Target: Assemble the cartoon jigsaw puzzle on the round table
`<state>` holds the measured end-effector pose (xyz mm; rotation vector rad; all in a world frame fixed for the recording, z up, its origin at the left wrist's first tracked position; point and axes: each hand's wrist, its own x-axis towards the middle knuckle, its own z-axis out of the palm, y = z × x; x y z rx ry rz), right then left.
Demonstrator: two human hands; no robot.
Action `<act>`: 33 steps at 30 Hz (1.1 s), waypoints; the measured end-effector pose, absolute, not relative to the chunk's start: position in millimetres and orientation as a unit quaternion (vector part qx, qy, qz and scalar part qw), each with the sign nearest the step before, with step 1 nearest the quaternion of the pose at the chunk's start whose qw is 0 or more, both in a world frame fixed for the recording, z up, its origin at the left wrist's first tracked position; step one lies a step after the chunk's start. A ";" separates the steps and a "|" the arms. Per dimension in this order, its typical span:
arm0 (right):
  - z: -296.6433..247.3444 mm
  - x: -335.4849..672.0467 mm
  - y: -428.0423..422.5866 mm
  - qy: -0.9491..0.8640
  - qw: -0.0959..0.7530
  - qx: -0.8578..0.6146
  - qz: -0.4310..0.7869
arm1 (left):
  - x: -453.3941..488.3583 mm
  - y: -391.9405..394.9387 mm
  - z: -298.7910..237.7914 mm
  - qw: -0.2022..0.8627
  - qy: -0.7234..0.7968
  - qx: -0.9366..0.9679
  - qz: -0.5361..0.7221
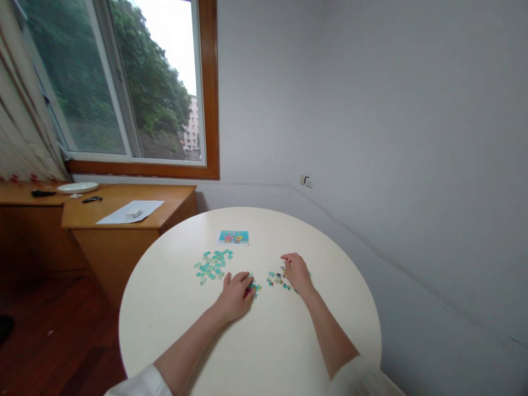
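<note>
My left hand (pixel 234 300) rests over a small pile of jigsaw pieces (pixel 256 288) near the middle of the round table, its fingers apart and partly covering the pile. Just above another small group of jigsaw pieces (pixel 277 279), my right hand (pixel 297 272) has its fingers bent and drawn together; whatever is between the fingertips is too small to make out. Farther left lies a larger spread of turquoise and pale green jigsaw pieces (pixel 213 265). Behind them is a picture card (pixel 233 237) with pink and yellow cartoon figures on turquoise.
The white round table (pixel 264 352) stands beside a grey wall. To its left, a wooden desk (pixel 124 234) bears a white paper sheet (pixel 119 214) with a small white object, a white plate (pixel 77 187) and dark items. A window is above the desk.
</note>
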<state>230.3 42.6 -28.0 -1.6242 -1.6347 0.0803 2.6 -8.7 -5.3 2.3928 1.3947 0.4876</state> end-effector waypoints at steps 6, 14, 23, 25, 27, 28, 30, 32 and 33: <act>-26.6 221.3 39.3 -0.701 0.373 -0.605 0.071 | 2.9 -5.9 -9.9 0.165 0.495 0.834 0.177; -17.8 213.8 28.2 -0.716 0.323 -0.610 0.108 | 2.9 -3.3 -13.3 0.170 0.502 0.829 0.180; -17.8 210.4 26.3 -0.715 0.285 -0.630 0.103 | 3.0 -2.7 -12.2 0.173 0.501 0.829 0.177; -17.1 209.0 26.2 -0.713 0.274 -0.638 0.101 | 2.9 -1.6 -14.2 0.171 0.501 0.830 0.178; -15.4 207.3 25.3 -0.711 0.259 -0.645 0.104 | 2.7 -0.5 -16.4 0.169 0.500 0.830 0.180; -14.3 206.5 24.7 -0.710 0.252 -0.648 0.107 | 2.7 -0.1 -17.2 0.169 0.500 0.830 0.182; -12.2 205.1 23.5 -0.709 0.244 -0.652 0.114 | 2.6 0.3 -18.2 0.168 0.499 0.830 0.185; -11.0 204.2 22.8 -0.708 0.243 -0.652 0.118 | 2.4 0.2 -18.4 0.169 0.499 0.829 0.189; -10.9 203.9 22.7 -0.709 0.246 -0.651 0.117 | 2.3 0.0 -18.3 0.169 0.498 0.829 0.191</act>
